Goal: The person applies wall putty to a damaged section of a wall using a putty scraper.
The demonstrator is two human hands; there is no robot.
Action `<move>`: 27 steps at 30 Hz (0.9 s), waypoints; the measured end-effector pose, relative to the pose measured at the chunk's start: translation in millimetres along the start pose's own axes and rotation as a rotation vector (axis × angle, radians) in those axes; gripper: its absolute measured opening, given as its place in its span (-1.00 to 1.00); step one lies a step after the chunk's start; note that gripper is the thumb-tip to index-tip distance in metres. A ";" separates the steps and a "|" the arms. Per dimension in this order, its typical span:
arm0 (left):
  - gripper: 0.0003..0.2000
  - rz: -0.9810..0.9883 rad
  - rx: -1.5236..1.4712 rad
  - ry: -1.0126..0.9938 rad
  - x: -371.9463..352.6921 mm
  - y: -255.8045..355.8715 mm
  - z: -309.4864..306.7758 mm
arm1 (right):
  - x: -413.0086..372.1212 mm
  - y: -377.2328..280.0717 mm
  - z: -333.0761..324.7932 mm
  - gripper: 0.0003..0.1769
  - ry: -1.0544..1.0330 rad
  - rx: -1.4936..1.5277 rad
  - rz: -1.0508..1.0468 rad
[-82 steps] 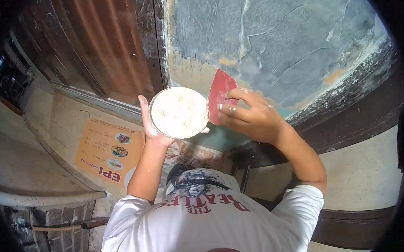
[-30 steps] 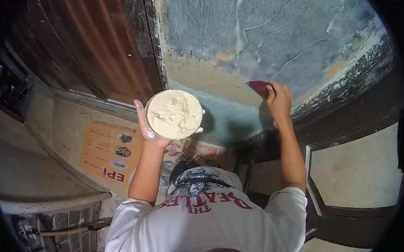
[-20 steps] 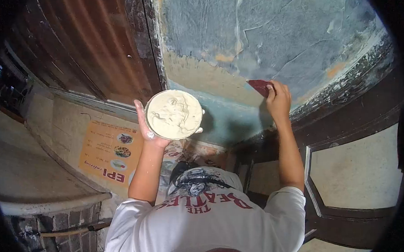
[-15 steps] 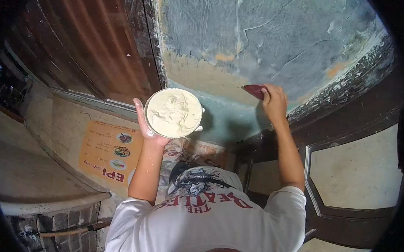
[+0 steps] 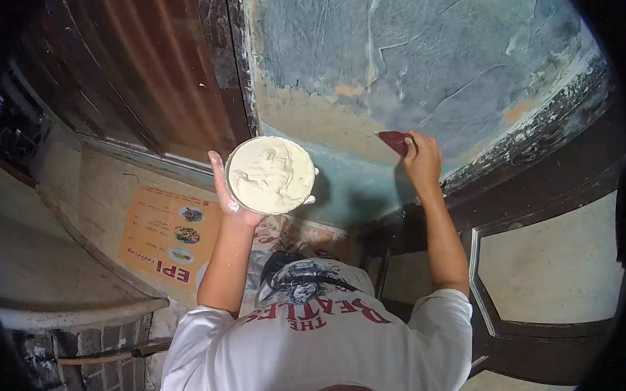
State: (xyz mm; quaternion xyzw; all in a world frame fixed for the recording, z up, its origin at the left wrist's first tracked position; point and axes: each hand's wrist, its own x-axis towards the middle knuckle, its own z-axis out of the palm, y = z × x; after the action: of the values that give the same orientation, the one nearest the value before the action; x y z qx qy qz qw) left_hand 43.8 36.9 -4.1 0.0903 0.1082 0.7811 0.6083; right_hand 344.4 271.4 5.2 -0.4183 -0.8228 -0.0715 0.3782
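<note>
My left hand (image 5: 237, 207) supports a round tub (image 5: 270, 212) from below and the side, its thumb up along the rim. Thick cream-coloured putty (image 5: 269, 174) fills the tub nearly to the top, with a ridged surface. Whitish smears mark the left hand and fingertips on the tub's far side. A dark red putty scraper (image 5: 394, 142) is pinched in my right hand (image 5: 425, 164). Its pointed corner lies at the patchy wall (image 5: 330, 123), on the beige band under the grey-blue area; whether it touches cannot be told.
Dark brown wooden panelling (image 5: 144, 55) stands to the left of the wall. A dark-framed door (image 5: 490, 287) is at the right. Below left are an orange menu banner (image 5: 161, 234) and a curved ledge (image 5: 77, 318) over brickwork.
Both hands, the tub and the scraper stay almost where they were. The scraper and right hand show only a very slight shift, and the view has moved a little.
</note>
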 end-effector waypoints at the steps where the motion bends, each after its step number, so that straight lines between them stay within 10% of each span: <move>1: -0.02 -0.020 -0.033 -0.069 -2.0 0.4 2.7 | 2.7 1.5 0.7 -0.78 0.012 -0.005 0.008; 27: -0.03 0.008 -0.024 0.007 -5.4 1.7 -0.4 | -3.8 -3.1 4.6 -0.77 -0.031 0.024 0.051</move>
State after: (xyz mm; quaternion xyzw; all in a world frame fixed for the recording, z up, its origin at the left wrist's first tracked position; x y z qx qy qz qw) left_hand 43.4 31.2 -4.1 0.0807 0.1008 0.7849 0.6060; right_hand 340.9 269.0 -0.1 -0.4357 -0.8184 -0.0452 0.3720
